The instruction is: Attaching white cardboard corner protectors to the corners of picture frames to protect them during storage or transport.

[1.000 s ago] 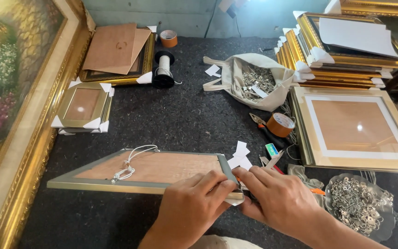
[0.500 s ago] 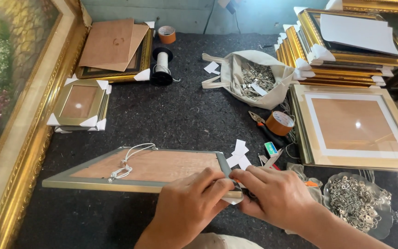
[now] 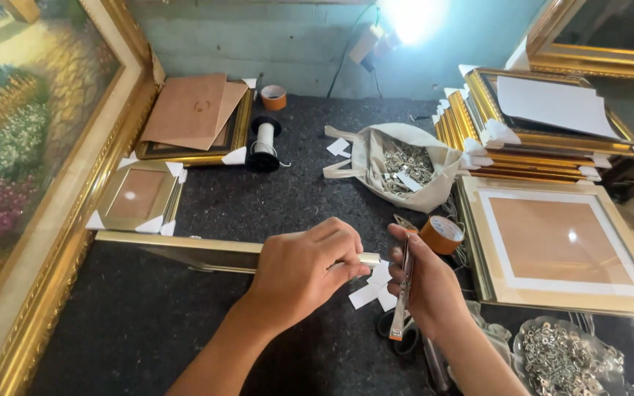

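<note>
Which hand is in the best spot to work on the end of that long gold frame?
Probably the right hand: it holds a slim metal tool upright beside the end of the long gold picture frame. The left hand is busy gripping that frame near its end.

Open dark mat (image 3: 288, 202) ahead of the tilted gold frame (image 3: 185, 249), between the small frame (image 3: 137, 196) on the left and the cloth bag (image 3: 398, 165) on the right. Crowded on the right: tape roll (image 3: 442, 235), big flat frame (image 3: 559, 246), stacked frames (image 3: 530, 139). Walled on the left by the large painting (image 3: 31, 147); bare mat near the front edge under the left hand (image 3: 302, 268).
</note>
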